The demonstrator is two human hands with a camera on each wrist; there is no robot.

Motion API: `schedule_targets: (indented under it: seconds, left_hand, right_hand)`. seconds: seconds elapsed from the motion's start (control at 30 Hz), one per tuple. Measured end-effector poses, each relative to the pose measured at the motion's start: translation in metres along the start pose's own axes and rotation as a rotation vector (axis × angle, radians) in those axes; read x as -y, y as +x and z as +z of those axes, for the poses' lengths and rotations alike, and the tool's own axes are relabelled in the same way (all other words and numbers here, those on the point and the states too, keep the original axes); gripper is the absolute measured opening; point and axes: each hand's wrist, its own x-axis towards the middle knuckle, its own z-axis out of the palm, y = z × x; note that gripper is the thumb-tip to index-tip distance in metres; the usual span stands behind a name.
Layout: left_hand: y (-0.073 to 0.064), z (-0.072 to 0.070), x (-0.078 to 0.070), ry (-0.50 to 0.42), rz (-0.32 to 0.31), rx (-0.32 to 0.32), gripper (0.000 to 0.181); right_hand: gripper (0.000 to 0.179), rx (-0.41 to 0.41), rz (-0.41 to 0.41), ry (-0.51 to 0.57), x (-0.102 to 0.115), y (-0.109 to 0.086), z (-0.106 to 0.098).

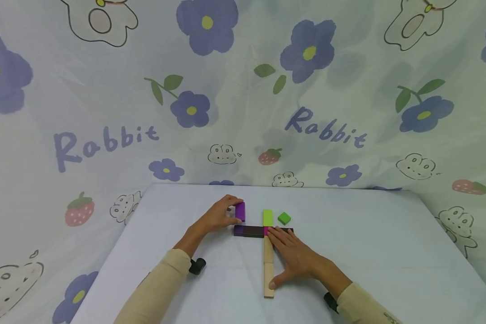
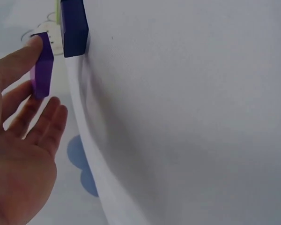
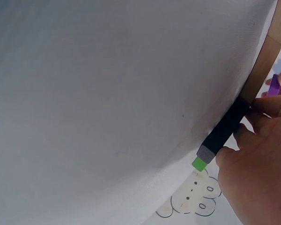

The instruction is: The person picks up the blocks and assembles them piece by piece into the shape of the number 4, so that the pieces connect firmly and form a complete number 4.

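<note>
My left hand (image 1: 219, 215) pinches a purple block (image 1: 240, 212) between thumb and fingers, above the left part of a cross of blocks. The left wrist view shows this purple block (image 2: 43, 70) beside the end of a dark blue block (image 2: 75, 30). Dark blocks (image 1: 252, 231) form the crossbar, with a magenta block (image 1: 266, 231) at the middle. Pale wooden blocks (image 1: 268, 249) run down from it, and a lime green block (image 1: 267, 217) lies above. My right hand (image 1: 297, 260) rests with extended fingers on the crossbar's middle and right part, thumb at the lower wooden block.
A small green block (image 1: 284, 218) lies right of the lime one. The white table (image 1: 389, 243) ends at a back edge before a curtain (image 1: 243, 126) printed with flowers and rabbits. Dark camera pieces (image 1: 197, 266) sit at the wrists.
</note>
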Motion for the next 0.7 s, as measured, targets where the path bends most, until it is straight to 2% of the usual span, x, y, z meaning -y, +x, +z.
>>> schedule_targets:
  seconds: [0.17,0.43,0.7]
  left_hand:
    - [0.0006,-0.0005,-0.0017,0.028,-0.024,0.038,0.065]
    - [0.0006,-0.0019,-0.0064,0.069,-0.055,0.061,0.066]
    - [0.0009,0.0006,-0.0060,0.083,-0.061,0.081,0.067]
  right_hand:
    - [0.136,0.000,0.001,-0.001,-0.0003,0.0003,0.0000]
    - [0.137,-0.002,-0.002,-0.003,-0.0005,0.0004,0.0002]
    - [0.136,-0.004,-0.003,-0.001,-0.0003,0.0001,-0.0005]
